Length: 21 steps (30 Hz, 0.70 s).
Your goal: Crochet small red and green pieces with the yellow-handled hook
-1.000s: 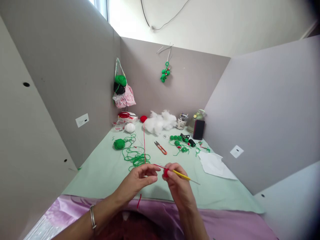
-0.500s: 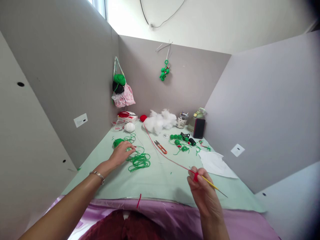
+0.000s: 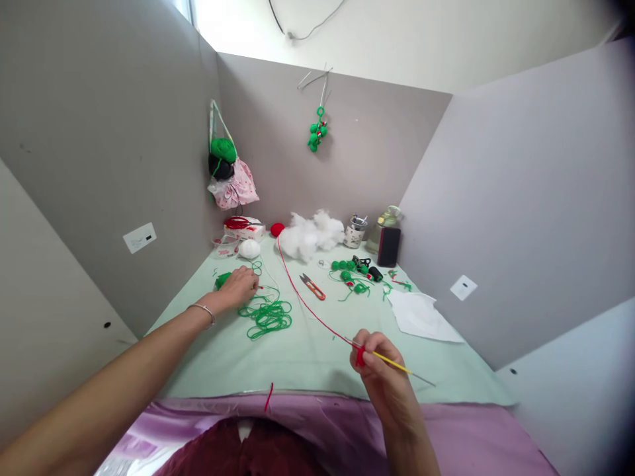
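My right hand (image 3: 389,380) is closed on a crochet hook with a yellow handle (image 3: 389,361) and a small red crochet piece (image 3: 360,357), pinched between thumb and fingers. Red yarn (image 3: 310,307) runs from that piece back to a red yarn ball (image 3: 277,229). Over at the left, my left hand (image 3: 238,289) is down at the table with curled fingers, beside a green yarn bundle (image 3: 223,281). Its fingertips are partly hidden, and what they pinch I cannot make out. Loose loops of green yarn (image 3: 270,318) lie just right of this hand.
Orange thread snips (image 3: 312,287) lie mid-table. White stuffing (image 3: 310,236) and a white yarn ball (image 3: 249,248) sit behind. Small green crocheted balls (image 3: 346,276), a dark phone-like slab (image 3: 389,247) and white paper (image 3: 421,317) are at the right. Panels enclose the table.
My left hand has curled its fingers and drawn them back toward the green bundle. My right hand, with the hook and red piece, has shifted left and slightly down. The view has shifted slightly.
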Motion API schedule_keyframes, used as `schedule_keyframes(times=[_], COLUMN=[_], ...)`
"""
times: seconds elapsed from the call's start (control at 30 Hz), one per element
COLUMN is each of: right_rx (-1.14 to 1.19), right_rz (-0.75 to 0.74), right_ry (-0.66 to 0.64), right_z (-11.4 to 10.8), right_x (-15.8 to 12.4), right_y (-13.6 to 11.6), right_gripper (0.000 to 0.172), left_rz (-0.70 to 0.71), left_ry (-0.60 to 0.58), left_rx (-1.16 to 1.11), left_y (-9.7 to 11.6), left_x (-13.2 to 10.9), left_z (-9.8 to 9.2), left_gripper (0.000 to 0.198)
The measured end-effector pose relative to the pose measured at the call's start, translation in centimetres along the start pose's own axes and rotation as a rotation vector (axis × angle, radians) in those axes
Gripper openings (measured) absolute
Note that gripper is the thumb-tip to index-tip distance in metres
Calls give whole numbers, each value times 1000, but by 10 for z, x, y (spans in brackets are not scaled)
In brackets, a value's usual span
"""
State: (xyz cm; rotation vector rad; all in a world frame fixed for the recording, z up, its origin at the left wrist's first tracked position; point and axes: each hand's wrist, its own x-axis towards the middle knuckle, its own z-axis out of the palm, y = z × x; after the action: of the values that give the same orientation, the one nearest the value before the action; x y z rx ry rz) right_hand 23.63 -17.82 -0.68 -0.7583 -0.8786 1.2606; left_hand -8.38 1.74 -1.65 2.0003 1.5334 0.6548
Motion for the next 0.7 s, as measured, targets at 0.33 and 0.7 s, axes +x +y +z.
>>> schedule_keyframes(times=[0.33, 0.7], right_rx=[-3, 52], right_rz=[22, 217], right_ry=[70, -257], right_z=[11, 66], right_x=[5, 10], right_y=[0, 3], right_gripper=[31, 36], left_rz=[-34, 2], left_ry=[201, 83], left_rx=[-840, -1200], left_y=[55, 125], left_x=[-9, -131], left_z=[-54, 27], left_gripper=[35, 51])
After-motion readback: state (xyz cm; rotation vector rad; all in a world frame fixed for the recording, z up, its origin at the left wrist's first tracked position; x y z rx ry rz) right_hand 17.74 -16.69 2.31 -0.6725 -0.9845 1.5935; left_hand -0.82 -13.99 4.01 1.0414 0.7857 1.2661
